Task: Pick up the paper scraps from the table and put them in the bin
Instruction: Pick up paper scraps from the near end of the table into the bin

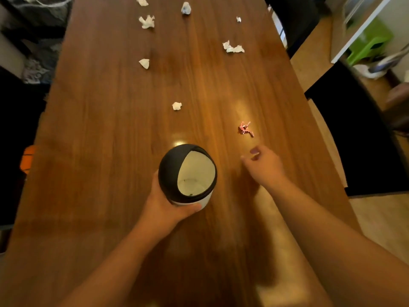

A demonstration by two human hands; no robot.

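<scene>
A small white bin (188, 173) with a black domed lid stands on the wooden table (106, 134); its opening faces up and right. My left hand (163, 204) grips the bin's near side. My right hand (263, 165) hovers over the table to the right of the bin, fingers loosely apart and holding nothing, a little short of a pink crumpled scrap (245, 128). A white scrap (176, 105) lies beyond the bin. More white scraps lie farther off: one (144, 63) at mid left, a pair (232, 47) at right, and several (147, 21) near the far end.
Dark chairs (358, 134) stand along the table's right edge, with another at the far right corner. Dark clutter and a patterned cloth (37, 69) lie beyond the left edge. A green stool (369, 41) sits on the floor at far right.
</scene>
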